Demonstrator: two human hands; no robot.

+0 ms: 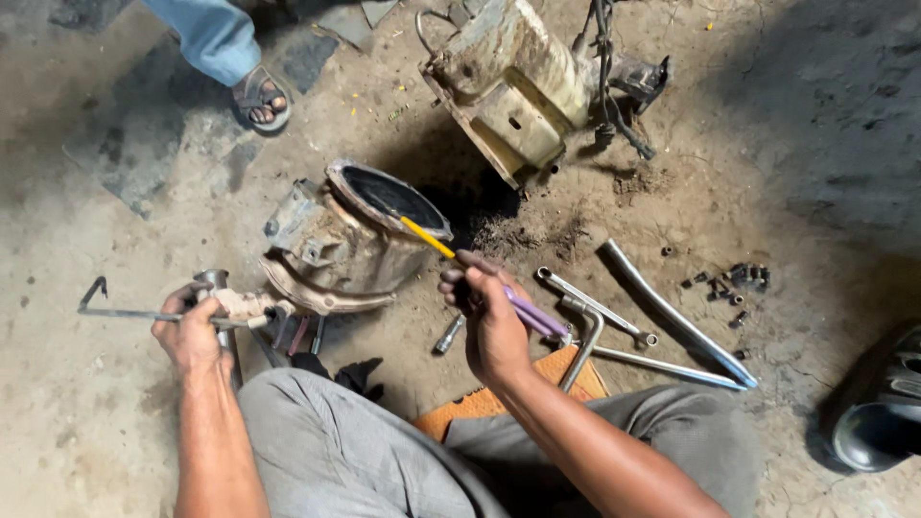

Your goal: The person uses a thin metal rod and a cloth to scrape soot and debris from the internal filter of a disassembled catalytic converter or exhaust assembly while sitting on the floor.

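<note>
While I watch from the head camera, my left hand (192,331) has its fingers wrapped around a grimy metal rod (144,314) with a hooked end, low on the left of the dirt floor (77,422). Just right of it lies a rusty engine casing (341,240), its round opening facing up. My right hand (489,312) grips a screwdriver (480,278) with a purple handle and yellow shaft, fingers closed around it, the tip reaching the casing's rim. Right of that hand lie a wrench (595,307) and a long bent pipe (672,312), with small bolts (729,283) scattered beyond. A second battered metal housing (518,86) sits farther back; another person's sandalled foot (259,96) stands at upper left.
</note>
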